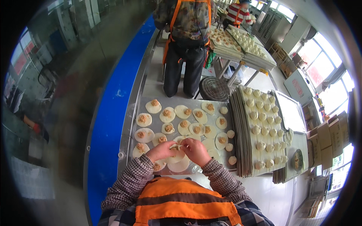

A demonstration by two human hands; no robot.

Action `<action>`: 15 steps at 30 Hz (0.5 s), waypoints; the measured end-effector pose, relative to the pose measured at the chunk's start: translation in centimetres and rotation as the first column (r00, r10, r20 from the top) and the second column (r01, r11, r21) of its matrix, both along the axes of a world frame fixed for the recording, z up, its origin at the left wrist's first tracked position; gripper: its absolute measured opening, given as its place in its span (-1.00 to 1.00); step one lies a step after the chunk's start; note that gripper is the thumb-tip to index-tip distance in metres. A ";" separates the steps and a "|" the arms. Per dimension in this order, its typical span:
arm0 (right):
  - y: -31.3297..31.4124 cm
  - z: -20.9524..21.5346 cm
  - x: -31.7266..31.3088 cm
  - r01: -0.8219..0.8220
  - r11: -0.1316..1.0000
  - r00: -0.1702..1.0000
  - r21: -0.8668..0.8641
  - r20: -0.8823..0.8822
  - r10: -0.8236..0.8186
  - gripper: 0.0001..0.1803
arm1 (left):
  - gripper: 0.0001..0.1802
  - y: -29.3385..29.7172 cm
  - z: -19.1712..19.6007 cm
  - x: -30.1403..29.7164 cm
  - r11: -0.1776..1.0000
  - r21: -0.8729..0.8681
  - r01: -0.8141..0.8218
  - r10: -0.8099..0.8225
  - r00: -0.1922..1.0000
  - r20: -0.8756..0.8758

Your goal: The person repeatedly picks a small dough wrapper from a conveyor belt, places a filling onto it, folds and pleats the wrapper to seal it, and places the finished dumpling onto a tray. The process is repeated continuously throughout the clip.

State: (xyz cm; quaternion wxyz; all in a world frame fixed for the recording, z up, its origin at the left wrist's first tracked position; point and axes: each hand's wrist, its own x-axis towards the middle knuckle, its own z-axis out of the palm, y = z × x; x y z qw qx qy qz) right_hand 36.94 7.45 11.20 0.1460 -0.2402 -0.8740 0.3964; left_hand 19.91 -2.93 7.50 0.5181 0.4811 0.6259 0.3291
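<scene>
My left hand [161, 150] and my right hand [196, 151] meet over the near middle of a metal worktop [126, 141]. Both pinch the edge of a dough wrapper [175, 154], their fingertips almost touching; its inside is mostly hidden by my fingers. Just below it lies a flat dough round [178, 166] with no filling visible. Around my hands are several dough rounds topped with orange-brown filling, such as a filled wrapper [144, 135] at the left. Along the right side of the worktop sit several small dough balls [230, 134].
To the right rises a stack of trays [241, 141], its top tray bearing rows of closed buns [265, 131]. Beyond it is a bowl [298, 159]. A round stool [214, 89] and a co-worker [188, 45] stand past the far edge. A blue strip [113, 109] borders the left.
</scene>
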 end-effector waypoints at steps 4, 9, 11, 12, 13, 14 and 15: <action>-0.7 -0.8 -1.8 -0.052 0.994 0.996 0.098 -0.073 0.059 -0.84 | -0.44 -0.4 -1.6 -2.0 0.992 0.119 0.038 -0.032 0.998 -0.047; -1.1 -2.1 -3.2 0.070 0.996 0.998 0.050 -0.008 -0.069 -0.85 | -0.45 -1.8 -3.9 -4.3 0.986 -0.067 -0.153 0.162 0.787 0.595; -1.4 -2.4 -4.1 0.072 0.997 0.997 0.014 -0.003 -0.072 -0.83 | -0.49 -2.3 -4.8 -4.7 0.992 0.042 -0.122 0.094 0.905 0.414; -1.5 -2.5 -4.7 0.068 0.992 0.998 -0.102 -0.003 -0.069 -0.82 | -0.51 -2.4 -5.2 -4.9 0.982 0.151 -0.115 0.061 0.943 0.327; -1.7 -2.6 -5.4 0.075 0.966 0.997 -0.246 0.020 -0.072 -0.81 | -0.54 -2.4 -5.5 -5.0 0.980 0.171 -0.104 0.062 0.970 0.234; -1.7 -2.4 -5.8 0.005 0.997 0.999 -0.073 0.032 -0.003 -0.80 | -0.56 -2.3 -5.7 -5.1 0.961 0.264 -0.083 0.040 0.985 0.166; -1.8 -2.2 -6.1 -0.049 0.996 0.995 0.080 0.086 0.042 -0.79 | -0.59 -2.0 -5.9 -5.3 0.952 0.303 -0.043 0.023 0.997 0.070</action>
